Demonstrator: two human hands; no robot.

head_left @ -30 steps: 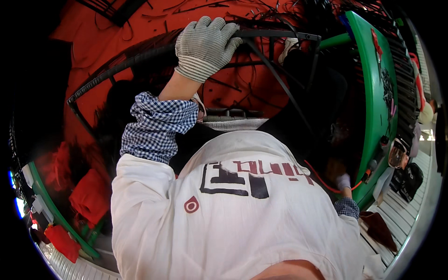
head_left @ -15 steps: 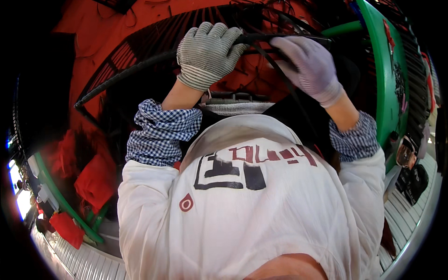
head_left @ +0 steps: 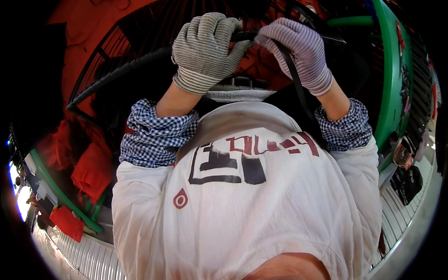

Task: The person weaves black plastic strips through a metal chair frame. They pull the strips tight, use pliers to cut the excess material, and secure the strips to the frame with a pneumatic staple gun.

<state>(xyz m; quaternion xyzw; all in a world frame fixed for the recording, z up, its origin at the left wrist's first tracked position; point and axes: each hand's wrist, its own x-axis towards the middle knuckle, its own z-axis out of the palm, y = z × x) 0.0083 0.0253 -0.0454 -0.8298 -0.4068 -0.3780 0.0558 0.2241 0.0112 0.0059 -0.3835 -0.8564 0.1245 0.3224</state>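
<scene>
A dark frame with thin bars stretches across my front, and its near rail (head_left: 135, 62) looks wrapped in black strip on the left part. My left hand (head_left: 203, 53), in a grey striped glove, is closed round this rail, thumb on the near side. Just right of it, my right hand (head_left: 301, 56), in a purplish striped glove, pinches a flat black strip (head_left: 294, 74) close to the rail. The strip's loose length hangs from the fingers toward my lap. The right fingertips nearly meet the left thumb, and the strip's contact with the rail is partly hidden.
A green curved frame (head_left: 389, 74) stands at the right, with dark bars beyond it. Red cloth bundles (head_left: 94, 170) lie at the left by another green tube (head_left: 63, 196). Red sheeting (head_left: 79, 42) covers the floor ahead. A black pouch (head_left: 408, 184) lies at the lower right.
My right hand, blurred and farther from the left one before, has come left to the rail and closed on the strip. My left hand keeps its grip; the view has shifted slightly.
</scene>
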